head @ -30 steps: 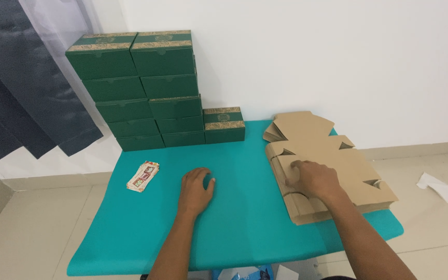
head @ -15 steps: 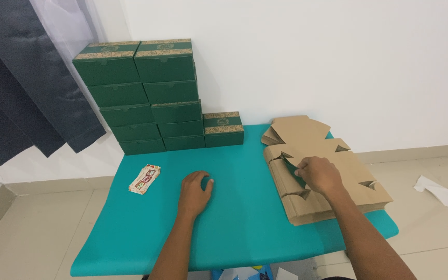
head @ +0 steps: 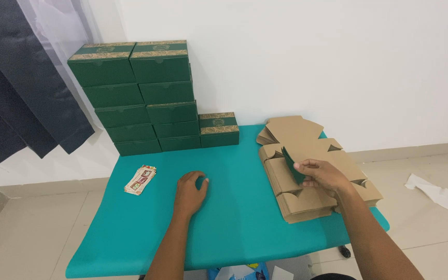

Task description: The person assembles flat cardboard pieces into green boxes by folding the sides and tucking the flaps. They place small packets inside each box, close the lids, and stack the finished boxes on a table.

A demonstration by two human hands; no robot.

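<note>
My left hand [head: 190,192] rests flat on the teal table [head: 234,228], fingers loosely curled, holding nothing. My right hand [head: 321,175] lies on a stack of flat brown cardboard box blanks [head: 312,171] at the right side of the table. It pinches the edge of the top blank and lifts it, so the blank's green underside [head: 292,165] shows by my thumb. The rest of the stack stays flat beneath.
Folded green boxes with gold lids [head: 146,96] are stacked against the white wall at the table's back left; one more green box [head: 219,129] stands beside them. A small printed packet [head: 141,179] lies left of my left hand. Dark curtain hangs far left; white paper scrap [head: 436,192] on the floor.
My right hand has closed on the top blank's edge and raised it, exposing its green side. My left hand has stayed in place. The view has shifted slightly.
</note>
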